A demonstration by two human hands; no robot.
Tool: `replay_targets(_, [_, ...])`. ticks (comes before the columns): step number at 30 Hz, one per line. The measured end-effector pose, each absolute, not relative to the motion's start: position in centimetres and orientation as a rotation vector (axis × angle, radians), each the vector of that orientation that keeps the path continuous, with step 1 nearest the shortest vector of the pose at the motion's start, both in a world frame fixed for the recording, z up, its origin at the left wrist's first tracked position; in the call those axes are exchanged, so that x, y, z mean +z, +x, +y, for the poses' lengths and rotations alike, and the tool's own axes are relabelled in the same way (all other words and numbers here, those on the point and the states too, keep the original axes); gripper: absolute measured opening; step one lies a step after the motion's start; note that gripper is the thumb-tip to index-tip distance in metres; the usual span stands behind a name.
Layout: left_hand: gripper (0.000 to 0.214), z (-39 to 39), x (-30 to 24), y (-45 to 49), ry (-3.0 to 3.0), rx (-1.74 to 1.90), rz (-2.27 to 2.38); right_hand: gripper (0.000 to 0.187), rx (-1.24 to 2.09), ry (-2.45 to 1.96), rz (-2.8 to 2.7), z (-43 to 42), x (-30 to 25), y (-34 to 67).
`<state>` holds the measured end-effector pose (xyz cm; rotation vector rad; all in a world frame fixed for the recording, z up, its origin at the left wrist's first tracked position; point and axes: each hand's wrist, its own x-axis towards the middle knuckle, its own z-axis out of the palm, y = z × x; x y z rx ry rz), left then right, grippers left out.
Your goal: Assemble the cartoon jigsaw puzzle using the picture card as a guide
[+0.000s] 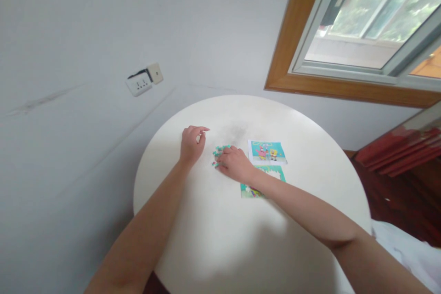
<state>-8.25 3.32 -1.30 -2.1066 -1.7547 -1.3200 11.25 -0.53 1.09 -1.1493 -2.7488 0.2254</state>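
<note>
On a round white table (220, 239) lies a small heap of loose teal puzzle pieces (220, 150). My right hand (234, 164) rests palm down on that heap, fingers spread over the pieces. My left hand (192, 144) hovers just left of the heap with fingers curled; it may pinch a small piece, too small to tell. A cartoon reference picture (267, 152) lies to the right of the heap. Below it sits a partly assembled puzzle (272, 175), half hidden under my right forearm.
A white wall (86, 32) stands behind the table, with a socket plate (143, 81) hanging loose on it. A wood-framed window (361, 32) is at the upper right. Dark red furniture (403, 161) stands right of the table.
</note>
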Motion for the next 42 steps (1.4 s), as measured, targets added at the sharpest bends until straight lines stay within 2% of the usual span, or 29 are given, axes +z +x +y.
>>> replay_targets(16, [0.023, 2.8, -0.9, -6.8, -2.256, -1.307, -1.632, 0.017, 0.669, -1.123, -2.509, 0.5, 0.1, 9.2])
replay_targets(19, [0.023, 2.8, -0.9, -6.7, -2.263, -1.307, -1.631, 0.015, 0.752, -1.108, -2.446, 0.9, 0.7, 10.8])
replay_targets(21, [0.023, 2.8, -0.9, -6.6, -2.282, -1.297, -1.63, 0.023, 0.81, -1.098, -2.388, 1.4, 1.3, 12.9])
replay_targets(25, [0.023, 2.6, -0.7, -5.9, -2.42, -1.258, -1.567, 0.022, 1.125, -1.025, -2.176, 1.9, 2.2, 18.7])
replay_targets(33, [0.018, 0.5, -0.2, -2.2, -3.037, -0.962, -1.172, 0.023, 0.971, -1.085, -2.265, -0.9, 1.3, 24.9])
replay_targets(42, [0.012, -0.8, -0.3, -0.4, -3.245, -0.702, -1.057, 0.027, 0.803, -0.976, -2.296, -1.6, 0.0, 24.8])
